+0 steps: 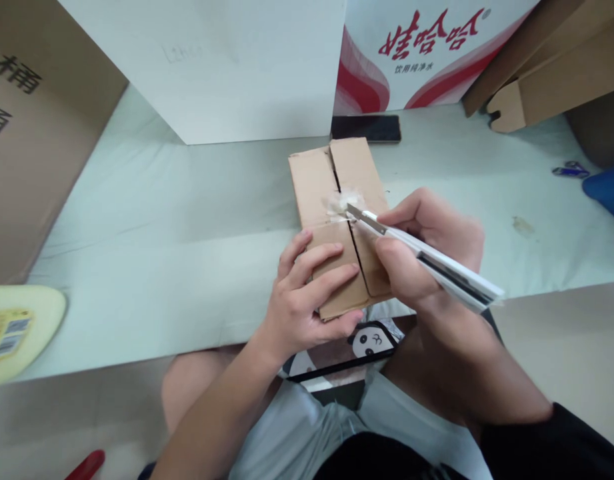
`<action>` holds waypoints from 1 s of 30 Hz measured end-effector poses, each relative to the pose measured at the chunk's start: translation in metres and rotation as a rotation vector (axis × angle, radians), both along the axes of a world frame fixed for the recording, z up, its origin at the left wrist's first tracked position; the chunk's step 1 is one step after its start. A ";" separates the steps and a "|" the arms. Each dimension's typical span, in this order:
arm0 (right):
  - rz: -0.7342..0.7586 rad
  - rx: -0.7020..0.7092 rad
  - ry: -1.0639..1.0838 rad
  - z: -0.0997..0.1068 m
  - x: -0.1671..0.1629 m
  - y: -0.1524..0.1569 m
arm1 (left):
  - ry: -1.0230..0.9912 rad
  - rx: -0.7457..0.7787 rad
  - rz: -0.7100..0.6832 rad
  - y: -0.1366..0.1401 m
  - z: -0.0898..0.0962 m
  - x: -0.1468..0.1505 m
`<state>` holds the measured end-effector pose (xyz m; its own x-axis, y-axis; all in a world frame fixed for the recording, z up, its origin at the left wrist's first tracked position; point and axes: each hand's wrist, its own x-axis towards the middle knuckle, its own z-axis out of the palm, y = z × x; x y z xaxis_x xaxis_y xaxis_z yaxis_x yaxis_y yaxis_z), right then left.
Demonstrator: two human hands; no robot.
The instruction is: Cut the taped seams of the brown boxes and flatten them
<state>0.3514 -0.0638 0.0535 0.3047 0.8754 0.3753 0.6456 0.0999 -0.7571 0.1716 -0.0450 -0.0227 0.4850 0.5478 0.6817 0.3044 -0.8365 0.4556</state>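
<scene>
Cardboard box [331, 233]: the left hand [297, 293] holds its near-left corner, fingers spread on top; the right hand's [444, 230] fingers clasp a utility knife [411, 243], blade tip at its central tape [341, 203].

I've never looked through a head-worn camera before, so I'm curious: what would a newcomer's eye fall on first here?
Probably the white utility knife in the right hand, its bare blade pointing at a whitish patch on the small cardboard box near mid-picture. The left hand holds that box by its near end. Next might come the bold red lettering on a carton at the top, right of centre.
</scene>
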 end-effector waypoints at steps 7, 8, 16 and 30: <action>0.078 -0.059 0.020 0.005 0.002 0.001 | -0.011 0.009 0.008 0.001 -0.001 0.001; 0.095 -0.087 0.019 0.006 0.001 0.002 | -0.004 0.008 0.009 0.000 -0.001 0.001; 0.079 -0.079 0.022 0.005 0.000 0.002 | -0.003 0.002 -0.009 0.001 -0.003 0.000; 0.109 -0.021 0.027 0.011 -0.002 -0.007 | -0.011 0.006 -0.010 0.001 0.000 0.000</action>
